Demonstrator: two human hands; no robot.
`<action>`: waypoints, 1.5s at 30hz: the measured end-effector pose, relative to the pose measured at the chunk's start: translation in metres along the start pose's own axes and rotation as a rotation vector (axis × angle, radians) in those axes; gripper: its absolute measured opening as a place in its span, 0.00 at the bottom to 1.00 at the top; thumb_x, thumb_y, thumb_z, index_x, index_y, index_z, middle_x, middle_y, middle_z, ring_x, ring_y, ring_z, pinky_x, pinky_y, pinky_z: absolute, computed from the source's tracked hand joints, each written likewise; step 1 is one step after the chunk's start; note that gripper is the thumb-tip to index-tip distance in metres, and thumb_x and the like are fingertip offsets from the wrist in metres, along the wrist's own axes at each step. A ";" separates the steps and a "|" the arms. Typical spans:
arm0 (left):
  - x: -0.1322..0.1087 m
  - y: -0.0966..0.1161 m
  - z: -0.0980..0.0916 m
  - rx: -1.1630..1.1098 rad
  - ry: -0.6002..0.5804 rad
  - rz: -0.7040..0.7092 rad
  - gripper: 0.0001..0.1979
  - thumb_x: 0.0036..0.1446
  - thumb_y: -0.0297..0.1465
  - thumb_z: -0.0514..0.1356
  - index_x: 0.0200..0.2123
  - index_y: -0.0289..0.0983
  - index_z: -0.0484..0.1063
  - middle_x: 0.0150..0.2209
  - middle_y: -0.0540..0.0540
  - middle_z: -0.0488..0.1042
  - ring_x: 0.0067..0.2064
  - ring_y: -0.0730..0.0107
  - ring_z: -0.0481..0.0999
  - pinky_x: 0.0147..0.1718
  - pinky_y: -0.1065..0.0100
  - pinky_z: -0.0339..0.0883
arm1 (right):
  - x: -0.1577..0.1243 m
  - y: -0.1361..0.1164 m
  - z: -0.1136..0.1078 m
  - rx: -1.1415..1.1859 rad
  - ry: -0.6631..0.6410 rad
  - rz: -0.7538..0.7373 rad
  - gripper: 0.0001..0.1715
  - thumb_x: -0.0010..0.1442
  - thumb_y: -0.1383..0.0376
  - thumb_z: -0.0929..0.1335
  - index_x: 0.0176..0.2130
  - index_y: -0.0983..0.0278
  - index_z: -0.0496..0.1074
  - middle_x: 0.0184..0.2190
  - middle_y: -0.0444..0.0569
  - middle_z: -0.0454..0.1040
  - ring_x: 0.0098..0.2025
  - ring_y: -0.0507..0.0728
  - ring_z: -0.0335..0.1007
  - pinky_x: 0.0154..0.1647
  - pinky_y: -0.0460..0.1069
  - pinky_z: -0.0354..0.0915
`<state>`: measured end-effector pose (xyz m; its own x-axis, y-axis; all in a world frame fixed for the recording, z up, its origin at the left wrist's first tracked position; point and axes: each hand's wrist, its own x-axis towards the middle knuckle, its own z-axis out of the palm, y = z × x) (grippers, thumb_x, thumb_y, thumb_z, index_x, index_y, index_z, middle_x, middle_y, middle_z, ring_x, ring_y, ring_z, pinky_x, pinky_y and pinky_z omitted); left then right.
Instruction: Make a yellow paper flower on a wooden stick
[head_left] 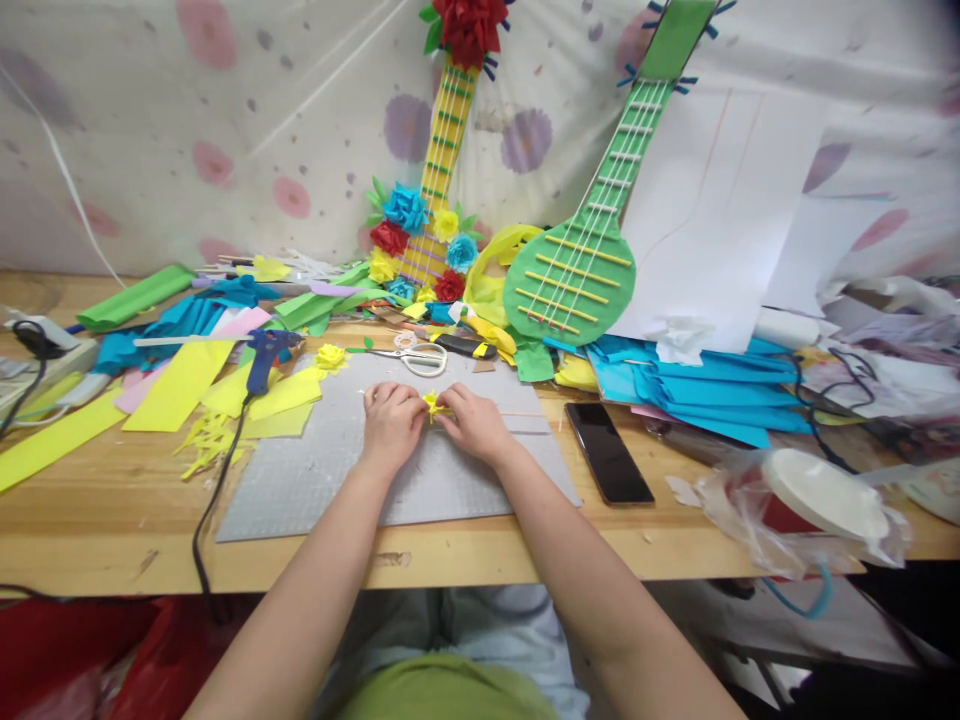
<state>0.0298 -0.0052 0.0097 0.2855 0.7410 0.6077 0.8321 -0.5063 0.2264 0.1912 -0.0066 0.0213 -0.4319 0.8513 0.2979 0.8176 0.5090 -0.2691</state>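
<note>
Over the grey cutting mat (300, 490), my two hands meet at a small yellow paper flower (432, 404). My left hand (394, 425) pinches its left side with the fingers curled. From the right, my right hand (474, 422) grips it between thumb and fingertips. A thin stick (521, 414) runs out to the right from behind my right hand; whether it joins the flower is hidden. White-handled scissors (424, 360) lie just beyond my hands, beside a black utility knife (466, 346). A finished yellow paper rose (331, 357) rests at the mat's far left corner.
A blue glue gun (270, 360) lies left on yellow paper strips (180, 385), its cord trailing over the table edge. A phone (609, 453) lies right of the mat. Behind stand a green paper lute (577, 275) and a flowered yellow one (448, 130). Blue paper (697, 385) is piled right.
</note>
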 end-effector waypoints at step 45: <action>-0.001 0.019 0.011 0.183 0.013 -0.215 0.10 0.54 0.33 0.52 0.26 0.40 0.72 0.28 0.47 0.76 0.34 0.62 0.68 0.41 0.58 0.51 | 0.008 -0.003 0.008 0.108 0.099 0.134 0.07 0.59 0.67 0.60 0.35 0.64 0.65 0.36 0.47 0.69 0.38 0.52 0.65 0.36 0.45 0.59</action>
<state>0.0507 -0.0112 0.0054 0.0877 0.8166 0.5704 0.9452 -0.2491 0.2113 0.1821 -0.0006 0.0174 -0.2777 0.8986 0.3397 0.8175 0.4068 -0.4078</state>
